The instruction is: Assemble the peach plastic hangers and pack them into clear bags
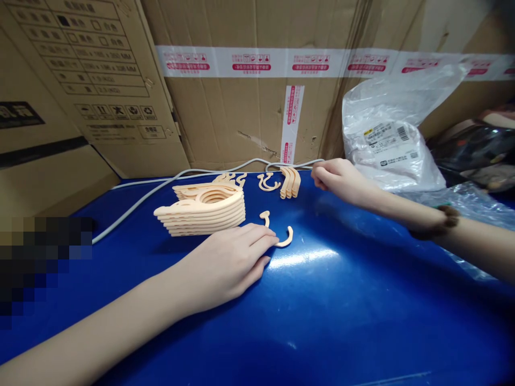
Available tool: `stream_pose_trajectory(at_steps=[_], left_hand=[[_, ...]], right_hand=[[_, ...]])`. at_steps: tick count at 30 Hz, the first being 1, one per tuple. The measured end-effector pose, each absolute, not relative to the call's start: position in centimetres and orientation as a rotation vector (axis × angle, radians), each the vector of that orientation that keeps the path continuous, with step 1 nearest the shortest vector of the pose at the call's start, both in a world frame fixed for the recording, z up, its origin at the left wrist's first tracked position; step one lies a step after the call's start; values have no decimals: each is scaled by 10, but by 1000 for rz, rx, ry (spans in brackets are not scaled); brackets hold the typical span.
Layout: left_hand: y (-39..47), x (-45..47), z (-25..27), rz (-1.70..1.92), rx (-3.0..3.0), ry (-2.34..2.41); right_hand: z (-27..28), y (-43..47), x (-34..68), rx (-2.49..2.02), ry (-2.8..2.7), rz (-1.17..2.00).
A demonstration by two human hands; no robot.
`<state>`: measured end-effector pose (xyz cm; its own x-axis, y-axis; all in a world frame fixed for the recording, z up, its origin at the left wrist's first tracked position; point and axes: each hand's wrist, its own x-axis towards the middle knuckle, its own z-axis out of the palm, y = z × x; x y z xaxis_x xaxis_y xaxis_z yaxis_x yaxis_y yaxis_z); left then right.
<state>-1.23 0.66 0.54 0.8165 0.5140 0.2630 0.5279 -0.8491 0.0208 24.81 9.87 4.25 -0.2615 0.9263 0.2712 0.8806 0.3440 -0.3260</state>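
My left hand (235,257) lies low over the blue tabletop, its fingertips on a cream plastic hook (286,239) whose lower middle they partly hide. The thumb is a little apart from the fingers. Just beyond this hand is a neat stack of cream plastic hanger pieces (205,212). My right hand (336,179) is closed near the back of the table, and whatever its fingers may hold is hidden. To its left lie several curved cream pieces (290,183) side by side, then a few loose hooks (267,183). More small cream pieces (230,179) sit behind the stack.
A grey cable (148,195) runs along the back and left of the blue table (322,321). Cardboard boxes (241,118) with printed tape stand behind. At the right are a white plastic parcel bag (394,139) and clear plastic wrap (478,206).
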Motion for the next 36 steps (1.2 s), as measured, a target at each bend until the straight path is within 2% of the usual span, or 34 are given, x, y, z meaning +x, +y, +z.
stream_pose_trajectory(at_steps=[10,36], left_hand=[[7,-14,5,-410,-2947,-838],[7,-15,6,-404,-2952,-827]], right_hand=[[20,169,234,-1959,-2089,175],[31,168,209,-2206,-2163,38]])
